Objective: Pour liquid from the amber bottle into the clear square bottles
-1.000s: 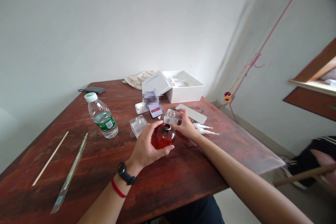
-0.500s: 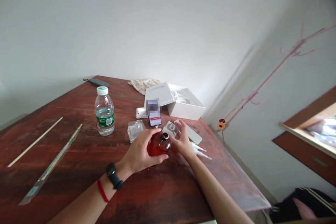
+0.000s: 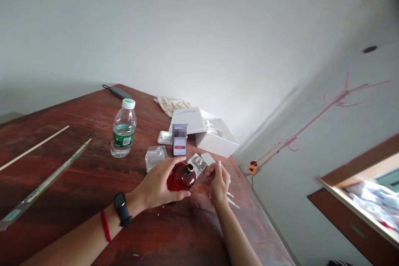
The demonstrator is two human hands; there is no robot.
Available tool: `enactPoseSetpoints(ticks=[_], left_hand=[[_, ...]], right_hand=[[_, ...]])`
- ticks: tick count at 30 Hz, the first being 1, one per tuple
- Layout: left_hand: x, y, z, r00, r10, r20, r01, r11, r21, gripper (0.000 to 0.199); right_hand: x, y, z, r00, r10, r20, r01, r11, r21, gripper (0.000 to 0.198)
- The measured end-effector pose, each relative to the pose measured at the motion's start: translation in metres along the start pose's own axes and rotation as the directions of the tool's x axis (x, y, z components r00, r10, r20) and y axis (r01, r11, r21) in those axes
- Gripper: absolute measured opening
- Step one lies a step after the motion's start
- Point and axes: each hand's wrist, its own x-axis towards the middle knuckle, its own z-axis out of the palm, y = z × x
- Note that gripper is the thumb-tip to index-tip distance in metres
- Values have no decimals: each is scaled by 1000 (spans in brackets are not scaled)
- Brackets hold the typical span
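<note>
My left hand is wrapped round the side of a round amber glass bottle, which stands nearly upright with its narrow neck uncovered. To the right of the bottle is my right hand, its fingers curled in; whether anything lies inside them is hidden. White thin-tipped pieces lie on the table, partly hidden by that hand. Just behind the bottle sits a clear glass block with a small opening. A similar clear glass piece stands behind my left hand.
A phone leans by an open white box. Farther left are a water bottle, a bare wooden stick and a wrapped stick. A cloth and a grey case lie at the back of the wooden table.
My right hand has moved away from the amber bottle, to the right and down, and its fingers have curled in. My left hand still holds the bottle. The camera view has turned slightly.
</note>
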Motion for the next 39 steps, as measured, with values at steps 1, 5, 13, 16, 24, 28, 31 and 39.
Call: enactPoseSetpoints(ticks=[1,5,13,16,24,28,31,39], left_hand=[[0,-1,0,1000,-1,-2,1,1000,1,84],[1,-2,-1,1000,19,-2,-19,1000,7,82],[2,0,-2,1000,27,-9,-27,999,28,79],[3,0,-2,1000,2,-8,-2,1000,18,76],[4,0,-1,998,-68,-8,67,996,-53,71],[5,2,-2,997,-74,13,75,992,-100,70],[6,2,-4,996,-82,24,84,989,-125,69],[6,3,-6,997,-76,30,79,990,-119,64]], right_hand=[[-1,-1,1,1000,13,12,-14,1000,9,58],[-2,-3,2,998,53,40,-54,998,31,59],[0,2,3,994,71,84,-72,997,14,54],[1,1,3,994,61,88,-60,998,-8,51],[0,3,-1,995,55,79,-45,991,-127,50],[0,5,-1,994,63,85,-50,987,-154,49],[0,7,0,993,70,90,-55,985,-163,50],[1,9,-2,994,74,85,-58,982,-178,52]])
